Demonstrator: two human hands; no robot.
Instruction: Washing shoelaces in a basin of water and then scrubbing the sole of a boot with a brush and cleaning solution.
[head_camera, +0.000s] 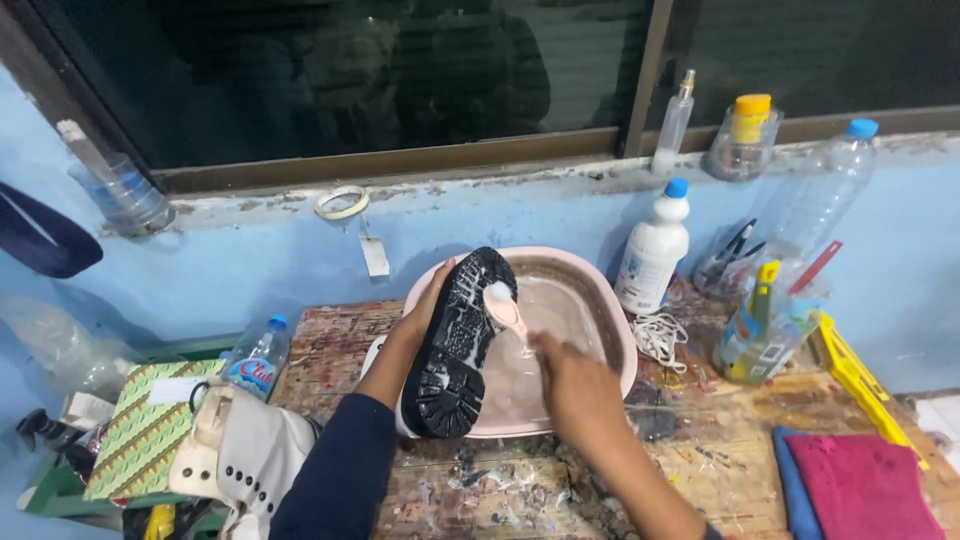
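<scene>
A: What has the left hand (425, 305) got?

B: A shoe (458, 345), gripped from behind with the black treaded sole turned toward the camera. The fingers are wrapped round its far side, so the hand is closed on it. It sits just left of centre in the frame, tilted over the rim of the pink basin (610, 300).

A: And the right hand (575, 385)?

B: Curled shut round the handle of a pale pink brush (503, 303). The brush head touches the upper part of the sole; the handle runs down and right into the fist. That hand is a little blurred, so I cannot tell exactly how the fingers lie.

A: What's in the basin?

B: Cloudy water, centre of the frame, on a paint-stained wooden table (500, 480).

A: Anything nearby?

B: A white bottle with a blue cap (653, 250) just right of the basin, a coil of white laces (660, 338) below it, a small water bottle (255, 358) at left, and a white boot (250, 455) at lower left. Folded pink and blue cloths (855, 485) lie at lower right.
</scene>
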